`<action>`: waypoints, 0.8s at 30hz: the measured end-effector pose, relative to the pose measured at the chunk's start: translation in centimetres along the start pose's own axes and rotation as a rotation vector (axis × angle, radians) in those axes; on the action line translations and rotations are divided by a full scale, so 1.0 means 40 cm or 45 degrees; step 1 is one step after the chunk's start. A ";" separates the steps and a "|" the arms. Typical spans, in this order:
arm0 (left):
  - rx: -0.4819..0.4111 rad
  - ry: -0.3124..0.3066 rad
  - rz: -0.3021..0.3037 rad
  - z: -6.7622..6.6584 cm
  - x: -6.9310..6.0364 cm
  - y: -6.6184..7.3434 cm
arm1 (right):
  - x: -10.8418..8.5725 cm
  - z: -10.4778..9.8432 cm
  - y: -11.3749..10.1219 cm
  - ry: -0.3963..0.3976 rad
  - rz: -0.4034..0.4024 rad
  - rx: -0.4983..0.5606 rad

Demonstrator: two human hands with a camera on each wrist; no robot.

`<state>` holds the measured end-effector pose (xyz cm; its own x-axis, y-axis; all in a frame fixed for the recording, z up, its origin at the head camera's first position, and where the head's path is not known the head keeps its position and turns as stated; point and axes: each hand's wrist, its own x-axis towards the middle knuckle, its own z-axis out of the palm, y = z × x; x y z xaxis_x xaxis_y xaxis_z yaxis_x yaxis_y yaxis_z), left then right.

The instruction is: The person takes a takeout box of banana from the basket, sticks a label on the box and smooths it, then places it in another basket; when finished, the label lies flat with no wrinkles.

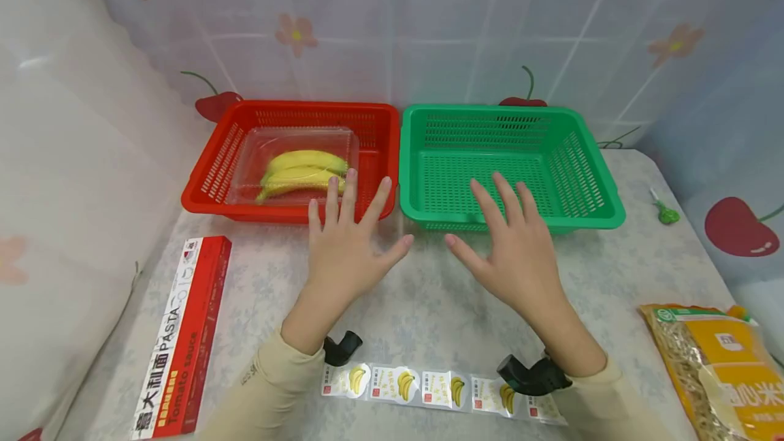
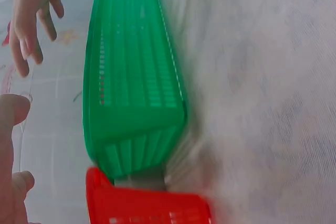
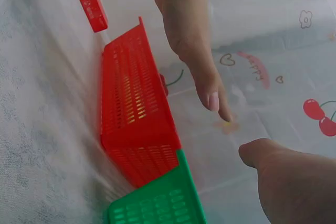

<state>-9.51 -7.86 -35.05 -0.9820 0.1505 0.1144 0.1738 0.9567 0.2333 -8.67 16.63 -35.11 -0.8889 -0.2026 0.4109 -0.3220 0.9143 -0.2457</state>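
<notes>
Both hands hover with fingers spread, holding nothing. In the head view the left hand (image 1: 346, 254) is in front of the red basket (image 1: 288, 211), its fingertips overlapping the rim. Inside that basket lies a clear plastic box (image 1: 248, 162) with yellow bananas (image 1: 300, 172) in it. The right hand (image 1: 517, 257) is before the green basket (image 1: 511, 114), which stands directly to the right of the red one. The left wrist view catches the right hand (image 2: 31, 19) above the green basket's level, and the right wrist view has the left hand (image 3: 191, 51) beside the red basket.
A red pasta box (image 1: 184, 339) lies at the left. Below the wrists runs a strip of banana stickers (image 1: 404, 386), partly covered by the right wrist's black camera mount (image 1: 533, 376). At right are a yellow food bag (image 1: 723, 366) and a small green item (image 1: 666, 213).
</notes>
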 end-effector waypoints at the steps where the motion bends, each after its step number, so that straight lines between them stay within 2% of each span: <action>1: -0.009 0.005 -0.012 -0.005 0.000 -0.012 | 0.003 0.002 0.000 0.008 -0.003 0.020; 6: -0.049 0.041 -0.093 -0.029 -0.003 -0.087 | 0.026 0.012 -0.012 0.003 -0.027 0.137; 13: -0.067 0.086 -0.240 -0.062 -0.013 -0.212 | 0.077 0.034 -0.056 -0.076 -0.069 0.283; 18: -0.102 0.053 -0.361 -0.084 -0.013 -0.296 | 0.124 0.062 -0.101 -0.155 -0.113 0.353; 24: -0.145 0.029 -0.461 -0.097 -0.001 -0.380 | 0.191 0.106 -0.163 -0.240 -0.143 0.409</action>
<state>-11.81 -23.38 -34.85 -0.9796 -0.1992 0.0258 -0.1759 0.9129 0.3684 -14.75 7.63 -34.09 -0.8769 -0.3837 0.2896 -0.4800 0.7325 -0.4828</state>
